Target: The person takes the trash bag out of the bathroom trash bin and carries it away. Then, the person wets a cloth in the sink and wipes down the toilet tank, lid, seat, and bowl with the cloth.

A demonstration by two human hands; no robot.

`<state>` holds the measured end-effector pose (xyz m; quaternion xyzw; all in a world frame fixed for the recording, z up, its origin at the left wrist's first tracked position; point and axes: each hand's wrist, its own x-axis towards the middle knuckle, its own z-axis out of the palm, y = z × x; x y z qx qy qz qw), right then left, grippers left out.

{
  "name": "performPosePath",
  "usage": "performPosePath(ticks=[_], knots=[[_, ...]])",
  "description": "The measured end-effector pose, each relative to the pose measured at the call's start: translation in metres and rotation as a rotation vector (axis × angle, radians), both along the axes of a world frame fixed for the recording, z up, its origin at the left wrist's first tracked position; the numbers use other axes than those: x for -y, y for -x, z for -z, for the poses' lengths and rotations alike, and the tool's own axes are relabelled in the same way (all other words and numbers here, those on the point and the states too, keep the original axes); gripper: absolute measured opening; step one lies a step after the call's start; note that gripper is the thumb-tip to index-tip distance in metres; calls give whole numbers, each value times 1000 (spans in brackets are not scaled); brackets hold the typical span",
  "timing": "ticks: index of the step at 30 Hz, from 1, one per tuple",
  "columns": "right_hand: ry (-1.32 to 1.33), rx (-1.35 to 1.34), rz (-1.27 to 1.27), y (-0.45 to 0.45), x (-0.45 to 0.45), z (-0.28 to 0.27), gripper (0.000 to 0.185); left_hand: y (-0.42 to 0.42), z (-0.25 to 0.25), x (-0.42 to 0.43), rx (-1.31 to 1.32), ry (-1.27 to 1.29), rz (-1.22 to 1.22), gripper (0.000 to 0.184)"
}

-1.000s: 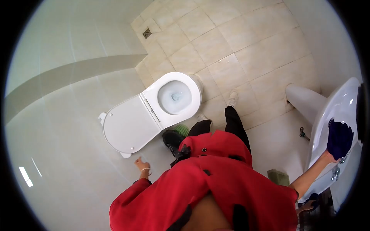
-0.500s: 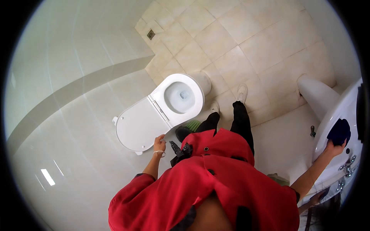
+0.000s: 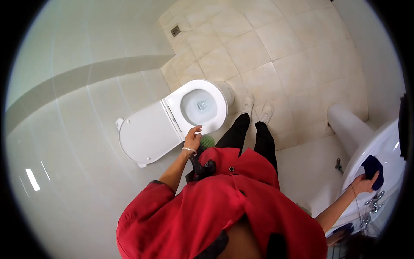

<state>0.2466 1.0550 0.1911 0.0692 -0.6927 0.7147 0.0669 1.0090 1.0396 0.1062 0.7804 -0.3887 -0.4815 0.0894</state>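
Note:
My left hand (image 3: pixel 192 139) is at the near edge of the white toilet seat (image 3: pixel 214 124), its fingers loosely apart with nothing in them. I cannot tell whether the fingertips touch the seat. The toilet lid (image 3: pixel 148 133) is raised and leans back toward the wall, and water shows in the bowl (image 3: pixel 202 105). On the right, my right hand (image 3: pixel 365 183) grips a dark blue cloth (image 3: pixel 373 167) inside the white washbasin (image 3: pixel 390 149), beside the chrome tap (image 3: pixel 375 200).
The basin's pedestal (image 3: pixel 347 127) stands on the right. A floor drain (image 3: pixel 175 31) lies in the beige tiles (image 3: pixel 250 52). Close to my left wrist are a black plastic bag (image 3: pixel 202 169) and a green item (image 3: pixel 207 142). A small valve (image 3: pixel 339 165) juts from the wall.
My left hand has moved right, from beside the lid to the seat's near edge. My right hand with the cloth is slightly lower in the basin. My feet have shifted.

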Motion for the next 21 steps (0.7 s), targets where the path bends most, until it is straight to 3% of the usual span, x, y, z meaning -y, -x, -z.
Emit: performPosePath(ticks=[3, 6, 8, 10, 12, 13, 16, 18, 20, 21], knots=[[65, -37, -175, -21, 3, -17, 27, 3, 11, 0, -39, 27, -71, 40], [-163, 499, -153, -15, -20, -22, 30, 1, 30, -1, -85, 48, -92, 38], [-204, 585, -162, -42, -7, -27, 32, 3, 35, -1, -104, 12, -77, 38], [-193, 540, -254, -67, 9, -41, 36, 1, 36, -4, -103, 60, -85, 38], [-487, 143, -295, -77, 7, -44, 36, -6, 40, -3, -118, 62, -102, 37], [-534, 90, -264, -89, 13, -52, 34, -7, 39, -3, -108, 53, -109, 36], [-605, 30, -403, -107, 9, -65, 32, -22, 55, -14, -119, 41, -176, 35], [-607, 106, -403, -119, 7, -79, 37, -30, 65, -23, -97, 37, -198, 33], [-681, 289, -474, -114, -7, -88, 55, -36, 75, -31, -84, 29, -208, 32], [-695, 231, -415, -119, -9, -88, 54, -39, 80, -34, -81, -7, -219, 31]])
